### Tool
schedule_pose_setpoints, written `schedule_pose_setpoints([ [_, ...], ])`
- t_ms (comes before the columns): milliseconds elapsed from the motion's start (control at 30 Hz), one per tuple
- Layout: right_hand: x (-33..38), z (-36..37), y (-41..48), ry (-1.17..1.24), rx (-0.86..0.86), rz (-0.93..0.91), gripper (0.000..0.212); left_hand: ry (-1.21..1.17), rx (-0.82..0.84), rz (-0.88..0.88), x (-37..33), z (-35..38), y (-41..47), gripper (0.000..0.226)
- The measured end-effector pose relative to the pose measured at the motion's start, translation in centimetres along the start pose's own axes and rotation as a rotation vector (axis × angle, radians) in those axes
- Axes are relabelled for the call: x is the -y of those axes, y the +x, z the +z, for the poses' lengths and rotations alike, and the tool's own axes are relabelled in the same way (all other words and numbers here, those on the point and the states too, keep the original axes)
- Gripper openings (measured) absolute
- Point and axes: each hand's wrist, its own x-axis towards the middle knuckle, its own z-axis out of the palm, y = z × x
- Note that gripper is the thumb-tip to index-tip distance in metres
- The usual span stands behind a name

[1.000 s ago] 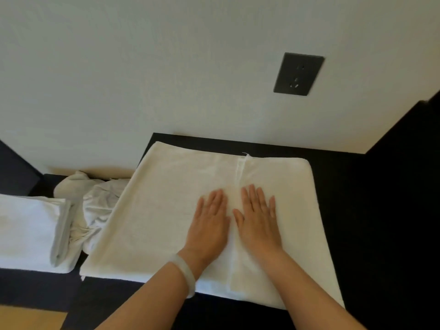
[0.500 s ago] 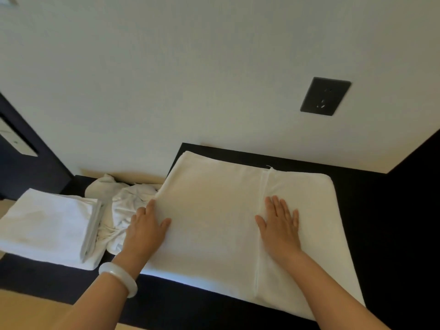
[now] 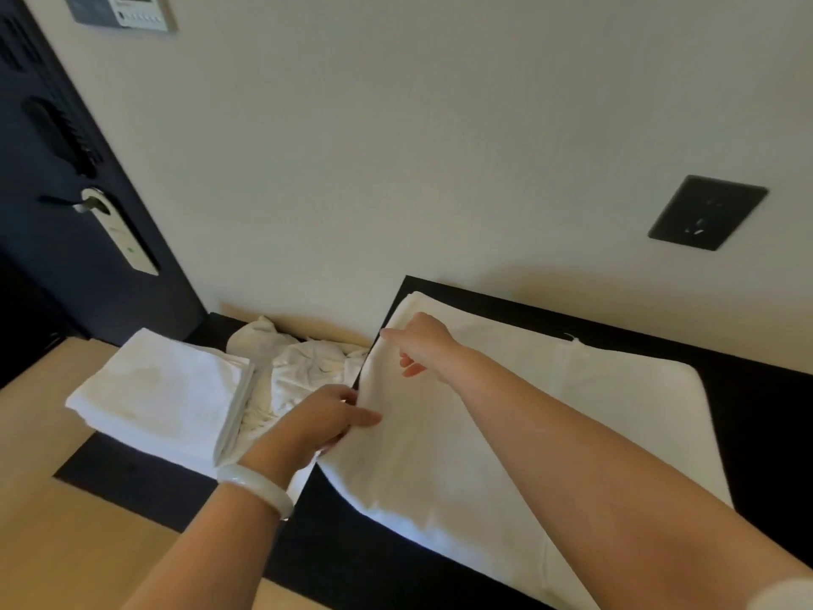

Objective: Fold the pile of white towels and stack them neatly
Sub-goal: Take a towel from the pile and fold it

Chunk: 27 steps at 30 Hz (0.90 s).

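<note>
Head view, and nearest us the left wrist comes in with a pale bracelet (image 3: pixel 259 488) on it. Just beyond, the left hand (image 3: pixel 325 422) grips the near left edge of the flat towel (image 3: pixel 418 468), thumb on top, fingers tucked under the cloth. That towel lies spread across the black surface (image 3: pixel 770 433), filling most of its right part, and its left edge is lifted a little where the hands have it. The right arm reaches across the towel, and the right hand (image 3: pixel 422 345) has its fingers curled on the far left edge, pinching it. Left of the hands, a crumpled pile (image 3: pixel 303 367) of white towels sits bunched up beside the flat one. Further left, touching that heap, a folded stack (image 3: pixel 162 389) rests squared off. Behind it all rises the pale wall (image 3: pixel 440 147), with a dark socket plate (image 3: pixel 707 212) on the right. Far left, a dark door (image 3: pixel 44 279) carries a door hanger (image 3: pixel 127 239) on its handle, and a control panel (image 3: pixel 127 11) sits up at the top edge.
</note>
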Motion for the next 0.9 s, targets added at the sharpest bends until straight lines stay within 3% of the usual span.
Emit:
schedule_pose_setpoints([
  [133, 0.5, 2.5, 1.9, -0.195, 0.035, 0.088, 0.092, 0.033, 0.007, 0.067, -1.4, 1.9, -0.6, 0.037],
  [167, 0.2, 2.7, 2.3, -0.262, 0.015, 0.078, 0.091, 0.031, 0.01, 0.082, -1.7, 2.3, -0.8, 0.039],
  [267, -0.9, 1.2, 2.8, -0.345, -0.044, 0.02, 0.046, 0.001, 0.035, 0.118, -3.2, 3.8, -1.4, 0.04],
  [400, -3.7, -5.9, 0.4, -0.144, -0.092, -0.08, 0.022, -0.037, 0.18, 0.198, -6.8, 7.3, -2.4, 0.037],
  [567, -11.0, -17.5, -7.0, 0.047, -0.246, -0.072, 0.025, -0.001, 0.376, 0.353, -11.9, 17.7, -5.1, 0.04],
  [733, -21.9, -23.7, -12.8, 0.079, -0.449, 0.219, 0.017, 0.171, 0.548, 0.468, -12.7, 27.7, -7.0, 0.044],
  [833, -28.1, -22.7, -13.6, 0.096, -0.489, 0.435, 0.033, 0.423, 0.392, 0.637, -10.9, 29.4, -5.1, 0.037],
  [900, -29.9, -21.8, -13.7, 0.134, -0.54, 0.461, 0.041, 0.573, 0.243, 0.825, -10.1, 28.7, -3.3, 0.032],
])
